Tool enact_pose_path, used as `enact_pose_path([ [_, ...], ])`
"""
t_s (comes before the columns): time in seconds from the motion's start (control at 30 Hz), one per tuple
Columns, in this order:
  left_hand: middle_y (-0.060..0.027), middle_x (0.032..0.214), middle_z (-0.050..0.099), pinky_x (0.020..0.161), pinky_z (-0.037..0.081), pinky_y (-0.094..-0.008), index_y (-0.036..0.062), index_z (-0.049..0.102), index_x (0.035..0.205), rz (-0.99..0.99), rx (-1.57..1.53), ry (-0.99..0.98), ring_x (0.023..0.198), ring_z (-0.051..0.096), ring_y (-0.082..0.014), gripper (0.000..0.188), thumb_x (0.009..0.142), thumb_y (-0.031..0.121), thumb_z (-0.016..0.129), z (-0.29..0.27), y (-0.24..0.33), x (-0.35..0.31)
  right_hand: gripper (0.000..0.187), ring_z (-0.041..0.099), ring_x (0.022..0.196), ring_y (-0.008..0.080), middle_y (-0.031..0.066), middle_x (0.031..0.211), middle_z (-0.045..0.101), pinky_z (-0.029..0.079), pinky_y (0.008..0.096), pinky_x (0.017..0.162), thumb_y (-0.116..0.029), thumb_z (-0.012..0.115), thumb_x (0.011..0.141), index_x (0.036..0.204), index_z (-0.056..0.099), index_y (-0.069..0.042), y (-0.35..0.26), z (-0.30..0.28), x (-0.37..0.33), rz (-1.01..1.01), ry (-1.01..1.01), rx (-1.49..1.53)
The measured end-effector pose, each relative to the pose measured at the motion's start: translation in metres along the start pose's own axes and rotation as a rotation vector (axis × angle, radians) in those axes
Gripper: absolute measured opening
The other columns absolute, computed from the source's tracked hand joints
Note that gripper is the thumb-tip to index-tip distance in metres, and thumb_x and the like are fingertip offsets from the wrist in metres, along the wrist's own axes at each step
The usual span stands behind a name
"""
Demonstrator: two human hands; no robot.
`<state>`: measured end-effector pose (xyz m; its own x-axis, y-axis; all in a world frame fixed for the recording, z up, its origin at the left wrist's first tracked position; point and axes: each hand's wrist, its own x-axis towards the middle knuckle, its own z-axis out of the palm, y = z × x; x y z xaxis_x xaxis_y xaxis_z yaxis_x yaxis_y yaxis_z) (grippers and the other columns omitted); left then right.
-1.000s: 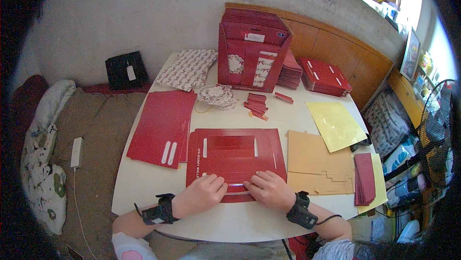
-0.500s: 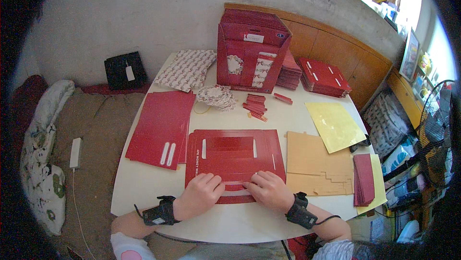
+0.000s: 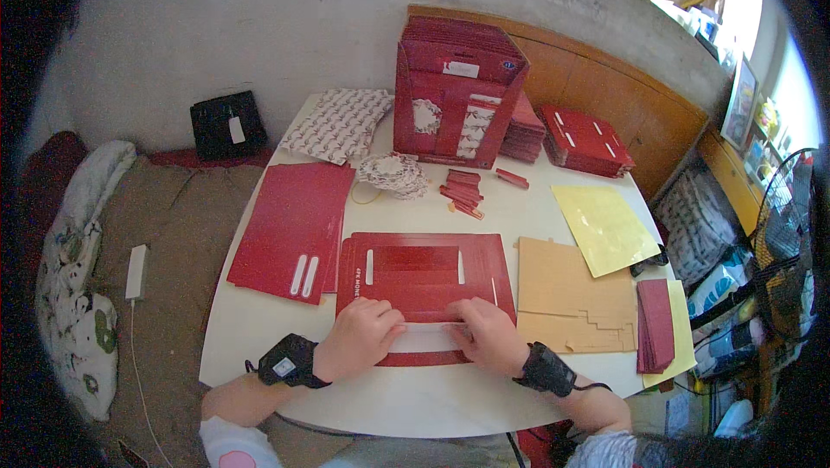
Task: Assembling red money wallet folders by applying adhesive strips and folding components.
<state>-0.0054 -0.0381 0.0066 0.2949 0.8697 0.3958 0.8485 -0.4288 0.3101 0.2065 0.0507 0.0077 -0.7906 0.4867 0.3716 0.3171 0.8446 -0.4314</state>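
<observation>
A red printed card lies flat on the table in front of me. A darker red rectangular piece sits in its upper part, with a white slot at each end. Across the lower part runs a white strip; whether it is a folded flap or a separate piece I cannot tell. My left hand closes on the strip's left end, fingers curled. At its right end my right hand pinches the same strip. Both hands' fingertips are partly hidden.
Red sheets lie left, brown cardboard right, near a yellow sheet and narrow red cards. Behind are a red display box, stacked red cards, small red strips, white patterned pieces and a patterned sheet.
More of the white strip now shows between my hands, where red showed before. My right hand has shifted slightly right, widening the gap between the hands.
</observation>
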Motion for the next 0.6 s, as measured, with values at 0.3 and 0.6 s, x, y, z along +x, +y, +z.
enact_pose_path([
  [0.3,-0.0134,0.080,0.054,0.069,0.044,-0.0390,0.0028,0.058,0.083,-0.221,-0.282,-0.052,0.077,0.056,-0.0315,0.014,0.076,0.014,0.063,0.001,-0.009,0.006,0.015,0.056,0.080,0.0293,0.0125,0.088,0.052,0.047,0.0360,0.065,-0.008,0.062,0.078,0.091,0.053,-0.005,0.007,0.004,0.004,0.098,-0.008,0.156],
  [0.6,-0.0105,0.097,0.056,0.086,0.038,-0.0436,0.0043,0.059,0.092,0.308,0.104,0.089,0.094,0.053,-0.0269,0.028,0.064,0.009,0.062,0.003,-0.014,0.007,0.016,0.052,0.088,0.0282,0.0107,0.095,0.053,0.045,0.0382,0.075,-0.013,0.061,0.075,0.090,0.057,-0.006,0.010,0.006,0.003,-0.094,0.072,-0.147],
])
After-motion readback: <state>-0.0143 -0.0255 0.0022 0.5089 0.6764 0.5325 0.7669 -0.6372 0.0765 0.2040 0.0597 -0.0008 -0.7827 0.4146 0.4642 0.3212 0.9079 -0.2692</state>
